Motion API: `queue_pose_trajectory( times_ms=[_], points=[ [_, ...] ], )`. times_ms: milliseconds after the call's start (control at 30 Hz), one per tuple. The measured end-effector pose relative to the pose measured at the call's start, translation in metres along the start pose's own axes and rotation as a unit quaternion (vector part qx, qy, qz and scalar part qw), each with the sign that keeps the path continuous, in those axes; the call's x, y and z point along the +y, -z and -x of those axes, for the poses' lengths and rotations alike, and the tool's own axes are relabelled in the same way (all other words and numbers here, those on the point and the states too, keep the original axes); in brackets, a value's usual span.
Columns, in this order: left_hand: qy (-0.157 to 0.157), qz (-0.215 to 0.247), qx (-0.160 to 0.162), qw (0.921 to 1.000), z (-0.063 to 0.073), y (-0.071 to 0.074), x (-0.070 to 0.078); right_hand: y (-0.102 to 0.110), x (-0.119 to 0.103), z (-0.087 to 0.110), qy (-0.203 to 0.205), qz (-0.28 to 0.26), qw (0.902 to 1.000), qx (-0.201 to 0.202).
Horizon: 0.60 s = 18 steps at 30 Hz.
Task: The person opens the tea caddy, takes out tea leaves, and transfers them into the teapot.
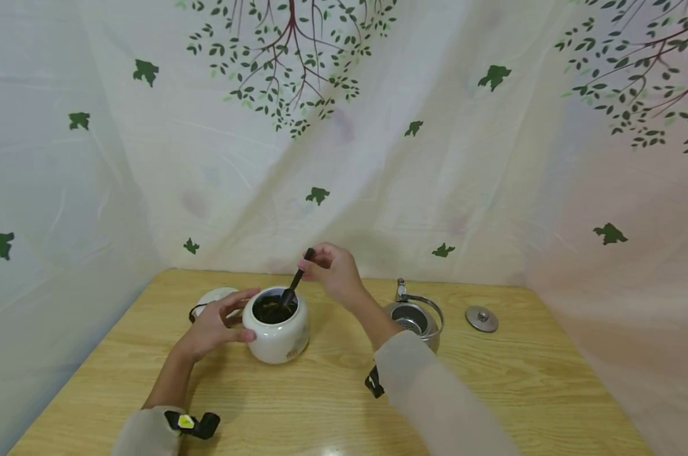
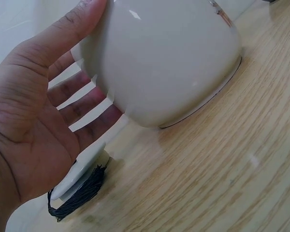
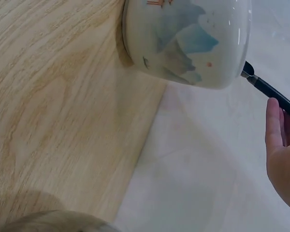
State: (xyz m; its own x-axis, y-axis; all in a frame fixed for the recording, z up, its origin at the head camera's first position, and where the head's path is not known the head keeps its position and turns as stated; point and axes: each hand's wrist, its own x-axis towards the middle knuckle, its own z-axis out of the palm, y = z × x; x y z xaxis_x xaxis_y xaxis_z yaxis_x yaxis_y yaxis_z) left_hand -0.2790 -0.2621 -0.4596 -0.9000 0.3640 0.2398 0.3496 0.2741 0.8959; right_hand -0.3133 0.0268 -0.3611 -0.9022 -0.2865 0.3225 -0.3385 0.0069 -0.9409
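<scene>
While the left hand [image 1: 215, 326] spans the left side of a white ceramic jar [image 1: 278, 345], the jar's pale lid [image 1: 214, 296] lies on the wooden table [image 1: 298, 405] just beyond that hand, its black tassel [image 2: 82, 195] trailing onto the wood. If the hand swings outward, it could knock the lid or snag the tassel.

The left thumb and fingers are spread wide around the jar, a gap showing between palm and wall. The jar stands upright, left of the table's middle; its glaze looks smooth, so a one-sided hold may let it slide or turn if pushed.

In the jar's mouth, above dark contents [image 1: 268, 313] that look like loose tea leaves, leans a black-handled scoop [image 1: 300, 273]. The right hand [image 1: 337, 272] pinches it near the top of its handle, fingertips closed; such a high pinch might let the bowl twist or catch the rim, spilling leaves. Whether the bowl is loaded, I cannot tell.

Farther right, the right sleeve [image 1: 429, 386] partly hides an open metal teapot [image 1: 432, 342] with a strainer [image 1: 410, 325] inside; a careless elbow could bump it. Its metal lid [image 1: 482, 318] lies apart at far right.
</scene>
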Motion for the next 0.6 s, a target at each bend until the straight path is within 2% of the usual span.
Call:
queue_pose_trajectory(
  times_ms=[233,367,433,533,600],
  points=[
    [0.001,0.004,0.001,1.0000,0.000,0.000,0.001,-0.012,0.012,0.003,0.004,0.049,0.9986,-0.017],
    [0.003,0.003,-0.002,1.0000,0.000,0.000,0.001,-0.015,0.015,0.005,0.031,0.094,0.9941,-0.045],
    [0.001,0.002,-0.003,1.0000,0.000,0.000,0.001,-0.015,0.013,0.006,0.052,0.130,0.9883,-0.060],
    [0.000,-0.001,-0.004,1.0000,0.000,0.000,0.001,-0.015,0.007,0.007,0.086,0.204,0.9715,-0.086],
    [-0.001,-0.002,-0.004,1.0000,0.000,0.001,0.001,-0.015,0.002,0.008,0.095,0.235,0.9614,-0.107]
  ],
)
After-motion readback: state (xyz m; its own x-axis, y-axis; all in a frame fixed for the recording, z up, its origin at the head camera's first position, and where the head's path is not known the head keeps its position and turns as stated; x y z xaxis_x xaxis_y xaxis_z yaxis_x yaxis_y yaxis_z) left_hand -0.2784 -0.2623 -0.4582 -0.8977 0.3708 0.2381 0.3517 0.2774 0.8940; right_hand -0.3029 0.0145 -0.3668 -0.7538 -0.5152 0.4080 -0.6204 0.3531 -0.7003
